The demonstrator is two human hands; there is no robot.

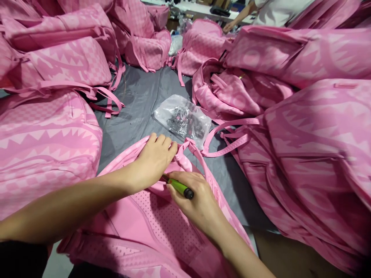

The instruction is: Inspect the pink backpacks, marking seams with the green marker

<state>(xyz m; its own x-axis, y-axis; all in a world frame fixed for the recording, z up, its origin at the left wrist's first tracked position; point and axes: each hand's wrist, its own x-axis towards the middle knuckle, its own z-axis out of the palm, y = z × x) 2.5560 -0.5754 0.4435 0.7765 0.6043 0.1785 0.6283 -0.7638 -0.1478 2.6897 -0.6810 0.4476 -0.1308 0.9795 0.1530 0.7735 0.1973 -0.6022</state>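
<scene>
A pink backpack (pixel 174 216) lies in front of me, its perforated back panel and straps facing up. My left hand (pixel 156 154) is closed over the far top edge of this backpack, fingers curled round the fabric near the strap loop. My right hand (pixel 197 197) grips a slim green tool (pixel 179 187) with a black end, just below the left hand. The tool's tip points at the seam under my left hand and is hidden there, so its exact kind cannot be made out. A clear plastic bag (pixel 182 117) with dark small items lies just beyond the backpack.
Pink backpacks with white shark-teeth prints are piled on the left (pixel 49 143) and on the right (pixel 319 127), with more at the far end. A grey sheet (pixel 139 100) covers the table. At the back, a person's arm (pixel 240 17) reaches beside the bags.
</scene>
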